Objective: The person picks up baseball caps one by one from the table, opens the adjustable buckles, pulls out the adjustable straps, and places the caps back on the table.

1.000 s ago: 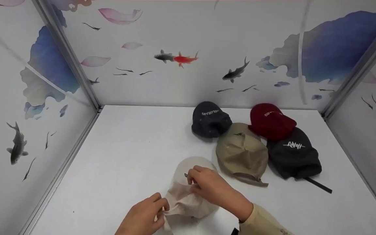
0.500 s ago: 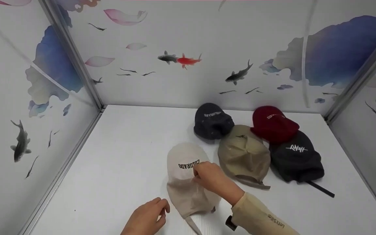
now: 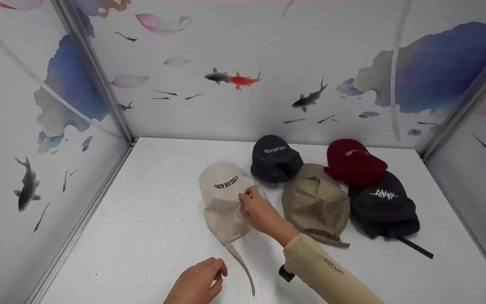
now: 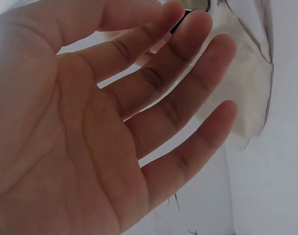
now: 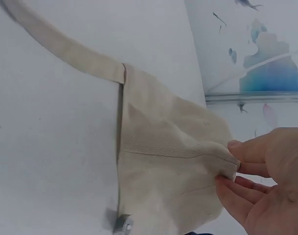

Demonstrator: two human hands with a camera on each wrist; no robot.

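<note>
A cream baseball cap (image 3: 222,211) with dark COLORADO lettering lies left of the other caps. My right hand (image 3: 264,213) pinches the fabric of its crown; the right wrist view shows thumb and fingers on a fold of the cap (image 5: 163,166). Its long loose strap (image 3: 243,266) trails toward the near edge, and a metal buckle (image 5: 123,225) shows at the rim. My left hand (image 3: 197,282) holds nothing, left of the strap. In the left wrist view this hand (image 4: 100,122) has its palm toward the camera and its fingers loosely bent.
Right of the cream cap sit a navy cap (image 3: 274,158), a khaki cap (image 3: 317,202), a red cap (image 3: 355,162) and a black cap (image 3: 384,207). Some overlap. White table (image 3: 141,202) extends to the left, with printed panels (image 3: 243,50) around it.
My left hand has let go of the cream cap. My right hand has carried the cap away from me and leftward, its strap now stretched out behind.
</note>
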